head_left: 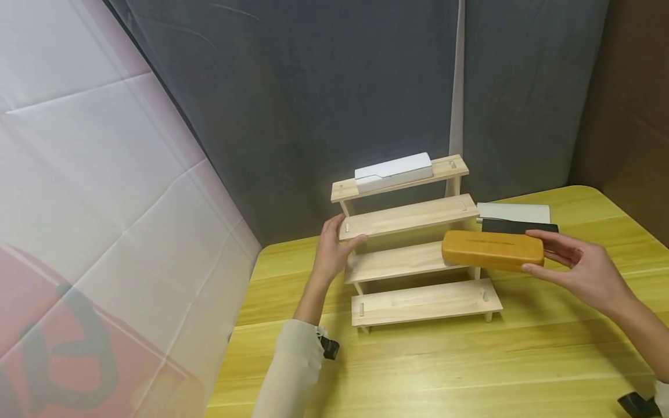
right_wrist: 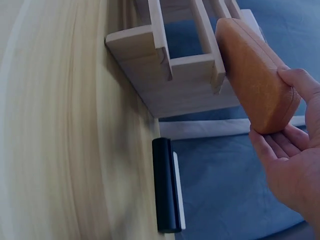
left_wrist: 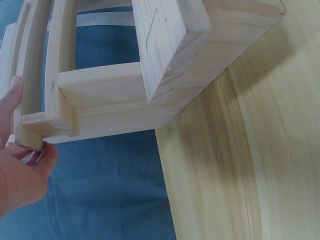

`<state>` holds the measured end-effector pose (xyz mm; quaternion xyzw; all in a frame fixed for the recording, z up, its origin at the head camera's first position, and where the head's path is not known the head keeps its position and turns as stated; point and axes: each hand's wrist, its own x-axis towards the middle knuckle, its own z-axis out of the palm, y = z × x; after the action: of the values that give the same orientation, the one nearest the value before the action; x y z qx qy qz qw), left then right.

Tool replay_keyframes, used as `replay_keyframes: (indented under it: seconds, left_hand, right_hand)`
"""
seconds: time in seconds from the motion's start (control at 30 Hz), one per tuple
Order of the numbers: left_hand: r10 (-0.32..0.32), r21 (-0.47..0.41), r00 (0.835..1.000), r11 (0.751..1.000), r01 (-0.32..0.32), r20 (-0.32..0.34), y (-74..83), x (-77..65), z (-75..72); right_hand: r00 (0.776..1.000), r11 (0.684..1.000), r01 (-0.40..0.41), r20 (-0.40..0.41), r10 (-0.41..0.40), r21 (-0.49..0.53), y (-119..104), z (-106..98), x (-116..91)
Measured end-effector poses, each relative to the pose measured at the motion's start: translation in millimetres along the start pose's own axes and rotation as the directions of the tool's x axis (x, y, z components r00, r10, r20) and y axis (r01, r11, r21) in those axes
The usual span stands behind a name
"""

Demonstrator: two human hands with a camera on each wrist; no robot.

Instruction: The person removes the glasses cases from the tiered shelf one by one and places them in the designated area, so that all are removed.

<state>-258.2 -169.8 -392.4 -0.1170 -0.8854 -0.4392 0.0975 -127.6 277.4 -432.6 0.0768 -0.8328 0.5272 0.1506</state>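
A pale wooden stepped shelf (head_left: 413, 216) with several tiers stands on the table. My left hand (head_left: 330, 252) grips the left end of its second tier from the top, the thumb over the board; the left wrist view shows fingers at the board's end. In my right hand (head_left: 590, 270) is a mustard-yellow glasses case (head_left: 493, 249), pinched at its right end between thumb and fingers. The case's left end is held in front of the right part of the lower tiers; whether it touches a board I cannot tell. A white glasses case (head_left: 394, 172) lies on the top tier.
Right of the shelf, a black case (head_left: 517, 226) and a white case (head_left: 514, 212) lie on the yellow wood-grain table (head_left: 444, 371). A grey curtain (head_left: 324, 104) hangs behind, and a white sheet (head_left: 120, 191) borders the left side.
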Motion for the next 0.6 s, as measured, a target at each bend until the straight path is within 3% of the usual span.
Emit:
replay_keyframes:
  seconds: [0.37, 0.6]
  left_hand:
    - [0.002, -0.007, 1.000, 1.000, -0.002, 0.003, -0.4, 0.5, -0.4]
    - [0.000, -0.011, 1.000, 1.000, 0.000, 0.001, -0.3, 0.6, 0.4]
  right_hand:
    - [0.990, 0.991, -0.136, -0.031, 0.135, -0.018, 10, -16, -6]
    - [0.987, 0.988, -0.153, -0.048, 0.154, 0.024, 16, -27, -9]
